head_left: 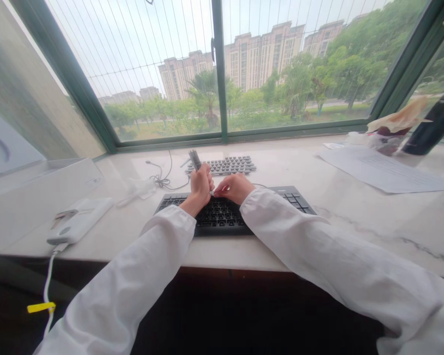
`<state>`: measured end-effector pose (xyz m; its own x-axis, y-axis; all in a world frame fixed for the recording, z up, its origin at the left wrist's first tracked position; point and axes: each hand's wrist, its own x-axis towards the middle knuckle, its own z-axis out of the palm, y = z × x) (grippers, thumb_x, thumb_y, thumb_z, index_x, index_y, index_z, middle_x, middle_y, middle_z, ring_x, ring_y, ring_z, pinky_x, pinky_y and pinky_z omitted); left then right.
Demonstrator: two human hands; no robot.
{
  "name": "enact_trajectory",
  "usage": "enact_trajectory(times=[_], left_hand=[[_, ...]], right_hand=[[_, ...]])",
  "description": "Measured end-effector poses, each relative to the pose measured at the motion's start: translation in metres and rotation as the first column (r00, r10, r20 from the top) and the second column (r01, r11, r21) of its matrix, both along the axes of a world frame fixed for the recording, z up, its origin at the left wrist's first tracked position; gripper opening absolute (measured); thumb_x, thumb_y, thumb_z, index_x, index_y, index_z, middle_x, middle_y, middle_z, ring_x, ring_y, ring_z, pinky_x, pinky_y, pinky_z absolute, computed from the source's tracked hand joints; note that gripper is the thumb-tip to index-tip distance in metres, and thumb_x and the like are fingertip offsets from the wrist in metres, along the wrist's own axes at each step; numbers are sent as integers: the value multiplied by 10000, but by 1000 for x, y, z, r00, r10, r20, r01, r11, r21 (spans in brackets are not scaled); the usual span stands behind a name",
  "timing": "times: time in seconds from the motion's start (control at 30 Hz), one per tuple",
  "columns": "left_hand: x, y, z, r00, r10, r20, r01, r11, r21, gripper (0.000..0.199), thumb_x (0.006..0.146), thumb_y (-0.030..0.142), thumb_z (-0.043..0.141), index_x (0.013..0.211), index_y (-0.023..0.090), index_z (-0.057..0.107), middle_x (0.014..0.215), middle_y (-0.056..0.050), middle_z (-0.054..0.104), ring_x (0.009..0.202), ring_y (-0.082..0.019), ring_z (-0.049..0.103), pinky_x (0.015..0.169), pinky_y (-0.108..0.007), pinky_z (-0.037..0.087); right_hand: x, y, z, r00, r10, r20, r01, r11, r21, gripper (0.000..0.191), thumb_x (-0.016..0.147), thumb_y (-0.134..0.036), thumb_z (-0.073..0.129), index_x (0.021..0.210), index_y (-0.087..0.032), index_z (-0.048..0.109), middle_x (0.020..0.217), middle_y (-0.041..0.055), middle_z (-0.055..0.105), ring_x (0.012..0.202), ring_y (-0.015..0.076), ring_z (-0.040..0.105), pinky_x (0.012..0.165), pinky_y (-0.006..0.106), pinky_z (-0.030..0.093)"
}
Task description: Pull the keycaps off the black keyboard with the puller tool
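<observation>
A black keyboard [222, 230] lies on the white counter, with its middle keys taken off and bare sockets showing. My left hand [201, 185] is closed around a dark, upright brush-like tool [194, 159] above the keyboard. Close to its right, my right hand [234, 189] is pinched over the upper middle of the keyboard. A small pale bit shows between the two hands, too small to make out. Behind them, loose keycaps [233, 165] are laid out in rows on the counter.
At the left are a white power bank [80, 222] with a cable, a white box [33, 197] and a small plastic bag [140, 187]. A coiled wire [162, 181] lies behind the keyboard. Papers [385, 167] and a dark bottle [431, 125] are at the right, below the window.
</observation>
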<state>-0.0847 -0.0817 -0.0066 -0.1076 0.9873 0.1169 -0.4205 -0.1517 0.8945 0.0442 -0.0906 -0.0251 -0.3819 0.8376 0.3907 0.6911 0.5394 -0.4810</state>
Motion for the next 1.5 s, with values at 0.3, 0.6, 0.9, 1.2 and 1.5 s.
enact_trajectory(times=[0.3,0.6,0.9,1.2,1.5], left_hand=[[0,-1,0,1000,4,27,-4,1000,8,298,665,230,544,566,217,264,394,105,193,296,-35,138,305,-198,83],[4,-4,-3,1000,14,1,-14,996,89,316,681,186,559,529,200,282,390,91,238,303,-31,195,310,-183,116],[6,-10,-1,1000,12,4,-12,998,57,324,681,184,598,530,193,311,397,85,271,318,-30,232,323,-173,138],[-2,-3,4,996,19,82,-15,999,-45,311,663,211,552,570,213,255,407,105,188,297,-34,127,300,-200,74],[-6,1,8,973,112,202,-74,980,-186,288,701,244,525,607,216,254,412,115,163,284,-39,113,306,-206,72]], right_hand=[[-1,-1,1,996,-15,90,12,1000,27,184,726,-420,710,861,-311,771,782,-3,724,723,129,629,692,212,420],[-3,-8,8,984,-70,164,56,994,89,160,761,-428,670,829,-322,768,776,-4,718,740,145,628,680,228,397],[-3,-9,9,992,-48,117,40,997,65,148,744,-395,687,812,-298,776,695,-2,716,731,148,645,656,212,406],[-1,-6,8,998,-6,55,3,999,50,142,708,-361,730,802,-266,778,673,-2,722,668,127,639,630,195,414],[-5,-11,9,984,-57,169,40,994,102,123,774,-335,676,825,-282,775,728,10,733,716,145,648,662,215,419]])
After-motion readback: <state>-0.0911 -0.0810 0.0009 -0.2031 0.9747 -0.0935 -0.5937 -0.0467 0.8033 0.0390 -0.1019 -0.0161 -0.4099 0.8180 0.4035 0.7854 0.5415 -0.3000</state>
